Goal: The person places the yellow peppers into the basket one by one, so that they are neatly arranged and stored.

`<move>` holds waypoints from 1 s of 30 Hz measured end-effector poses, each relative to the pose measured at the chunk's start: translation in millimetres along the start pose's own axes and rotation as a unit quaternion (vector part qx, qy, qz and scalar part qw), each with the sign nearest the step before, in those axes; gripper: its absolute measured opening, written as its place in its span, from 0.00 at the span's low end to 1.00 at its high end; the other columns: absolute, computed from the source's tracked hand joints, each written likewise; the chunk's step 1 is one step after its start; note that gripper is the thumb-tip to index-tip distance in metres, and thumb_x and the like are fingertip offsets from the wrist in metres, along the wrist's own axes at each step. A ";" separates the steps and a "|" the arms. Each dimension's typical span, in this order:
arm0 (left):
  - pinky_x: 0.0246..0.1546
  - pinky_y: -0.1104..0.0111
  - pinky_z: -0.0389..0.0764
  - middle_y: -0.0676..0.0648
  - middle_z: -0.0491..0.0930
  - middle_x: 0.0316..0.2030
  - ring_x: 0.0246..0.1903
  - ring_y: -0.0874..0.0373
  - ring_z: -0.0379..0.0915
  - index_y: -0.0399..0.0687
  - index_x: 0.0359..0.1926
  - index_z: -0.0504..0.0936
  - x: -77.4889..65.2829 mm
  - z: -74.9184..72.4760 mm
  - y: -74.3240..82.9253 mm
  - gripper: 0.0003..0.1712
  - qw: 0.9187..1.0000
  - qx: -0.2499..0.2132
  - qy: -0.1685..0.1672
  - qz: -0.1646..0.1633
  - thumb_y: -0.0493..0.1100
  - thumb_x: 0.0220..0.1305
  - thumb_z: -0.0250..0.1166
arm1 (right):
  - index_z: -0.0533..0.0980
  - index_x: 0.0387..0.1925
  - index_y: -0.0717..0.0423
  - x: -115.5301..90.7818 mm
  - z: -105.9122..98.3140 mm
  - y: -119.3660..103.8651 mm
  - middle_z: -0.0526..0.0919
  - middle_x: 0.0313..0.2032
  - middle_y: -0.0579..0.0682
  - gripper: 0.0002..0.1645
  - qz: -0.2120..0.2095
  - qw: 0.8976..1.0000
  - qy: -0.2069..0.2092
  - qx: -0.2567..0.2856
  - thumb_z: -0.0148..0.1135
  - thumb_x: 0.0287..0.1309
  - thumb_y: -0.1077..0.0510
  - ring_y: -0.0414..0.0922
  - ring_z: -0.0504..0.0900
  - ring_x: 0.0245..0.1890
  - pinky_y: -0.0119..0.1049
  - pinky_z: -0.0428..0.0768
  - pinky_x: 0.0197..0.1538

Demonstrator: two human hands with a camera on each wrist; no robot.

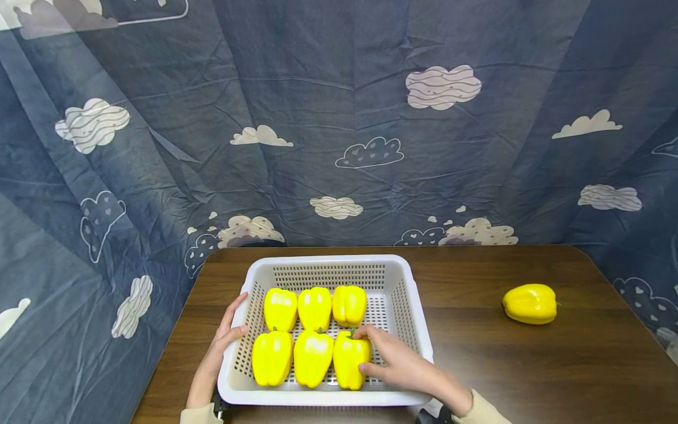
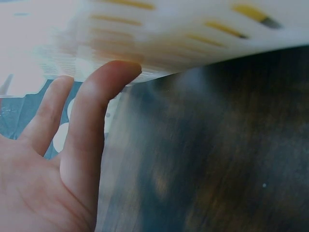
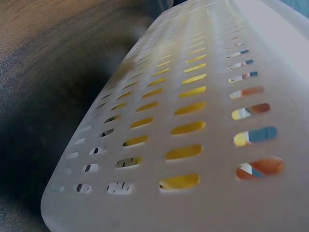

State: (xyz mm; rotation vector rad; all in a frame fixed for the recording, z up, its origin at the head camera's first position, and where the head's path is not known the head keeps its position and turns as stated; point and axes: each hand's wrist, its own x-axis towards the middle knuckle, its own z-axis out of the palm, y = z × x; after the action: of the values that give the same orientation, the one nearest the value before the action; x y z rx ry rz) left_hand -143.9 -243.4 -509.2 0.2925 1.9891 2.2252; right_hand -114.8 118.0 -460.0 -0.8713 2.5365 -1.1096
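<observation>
A white slotted plastic basket point(image 1: 418, 330) stands at the front of the table with yellow bell peppers in two rows of three. My right hand point(image 1: 394, 362) reaches in over the front right corner and holds the front-row right bell pepper point(image 1: 349, 362), fingers by its green stem and thumb on its right side. Beside it sit the middle pepper point(image 1: 313, 359) and the left pepper point(image 1: 272, 359). My left hand point(image 1: 219, 344) rests against the basket's left side, thumb and forefinger at the rim. In the right wrist view the basket's wall point(image 3: 145, 203) hides the right hand's grip.
One more yellow bell pepper point(image 1: 529, 304) lies on its side on the brown wooden table point(image 1: 466, 271), well right of the basket. Behind the table hangs a blue cloth point(image 1: 318, 118) with cloud prints.
</observation>
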 end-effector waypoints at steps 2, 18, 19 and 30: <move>0.52 0.52 0.67 0.35 0.39 0.72 0.64 0.31 0.47 0.52 0.73 0.46 0.0 0.2 0.3 0.37 1.000 0.000 0.000 0.003 0.36 0.64 0.43 | 0.67 0.56 0.60 -0.1 0.2 0.5 0.73 0.57 0.56 0.27 -0.001 1.000 -0.004 -0.002 0.64 0.57 0.57 0.54 0.69 0.60 0.53 0.66 0.60; 0.53 0.46 0.62 0.36 0.36 0.73 0.66 0.32 0.42 0.52 0.73 0.45 0.3 0.5 -0.8 0.37 1.000 0.000 -0.001 -0.003 0.36 0.64 0.43 | 0.67 0.57 0.62 -3.1 -3.8 1.8 0.75 0.55 0.57 0.25 -0.018 0.992 0.107 0.064 0.61 0.57 0.65 0.53 0.73 0.56 0.51 0.72 0.55; 0.53 0.46 0.63 0.37 0.37 0.73 0.66 0.32 0.43 0.53 0.73 0.46 0.2 0.4 -1.1 0.37 1.000 0.000 -0.001 -0.005 0.37 0.64 0.43 | 0.67 0.57 0.62 -3.3 -4.9 2.7 0.75 0.54 0.57 0.25 -0.025 0.991 0.118 0.061 0.61 0.57 0.66 0.53 0.73 0.56 0.51 0.73 0.54; 0.53 0.43 0.61 0.35 0.37 0.72 0.66 0.31 0.42 0.52 0.73 0.47 -0.2 0.1 -0.8 0.37 1.000 0.004 -0.002 0.007 0.36 0.63 0.43 | 0.71 0.53 0.61 -16.5 -39.4 24.1 0.77 0.51 0.52 0.24 -0.031 0.959 0.274 0.057 0.65 0.53 0.69 0.49 0.76 0.52 0.42 0.76 0.51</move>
State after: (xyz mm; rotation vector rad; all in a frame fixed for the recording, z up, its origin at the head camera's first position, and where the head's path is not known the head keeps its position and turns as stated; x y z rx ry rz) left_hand -143.7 -243.2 -510.0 0.3141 2.0008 2.2239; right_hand -129.1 164.1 -451.0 -0.6877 2.8387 -1.6982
